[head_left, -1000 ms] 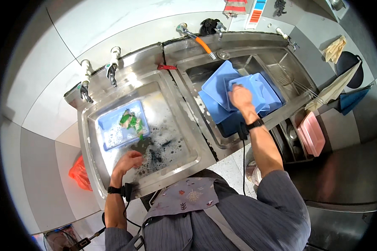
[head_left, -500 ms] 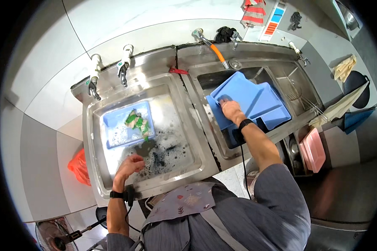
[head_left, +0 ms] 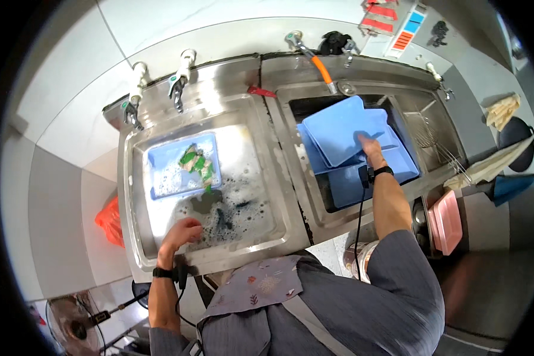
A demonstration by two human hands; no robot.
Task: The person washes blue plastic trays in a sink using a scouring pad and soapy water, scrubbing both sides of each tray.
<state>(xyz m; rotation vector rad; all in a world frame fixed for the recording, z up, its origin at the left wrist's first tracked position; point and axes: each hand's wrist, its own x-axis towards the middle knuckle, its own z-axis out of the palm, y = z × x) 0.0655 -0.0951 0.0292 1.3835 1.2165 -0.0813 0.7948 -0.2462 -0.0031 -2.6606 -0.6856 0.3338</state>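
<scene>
My right hand [head_left: 371, 147] grips the right edge of a flat blue tray [head_left: 335, 133], its fingers closed on the rim. That tray is tilted over other blue divided trays [head_left: 403, 163] in the right sink basin. Above the near left part of the left basin, my left hand [head_left: 184, 232] hangs loosely bent and holds nothing. Beyond it a blue tray [head_left: 160, 188] sits in soapy water [head_left: 249, 184], with a green and beige cloth or scourer [head_left: 197, 163] lying in it. Dark bits float in the suds near my left hand.
Taps [head_left: 178, 92] stand behind the left basin, and a tap with an orange hose [head_left: 323, 70] hangs over the right one. A red object [head_left: 261, 91] lies on the divider. Wire strainers [head_left: 427, 139] are at the far right; pink trays [head_left: 447, 219] stand below.
My right hand has moved right along the trays and now holds one flat tray by its edge, turned and lifted off the others. My left hand has barely moved.
</scene>
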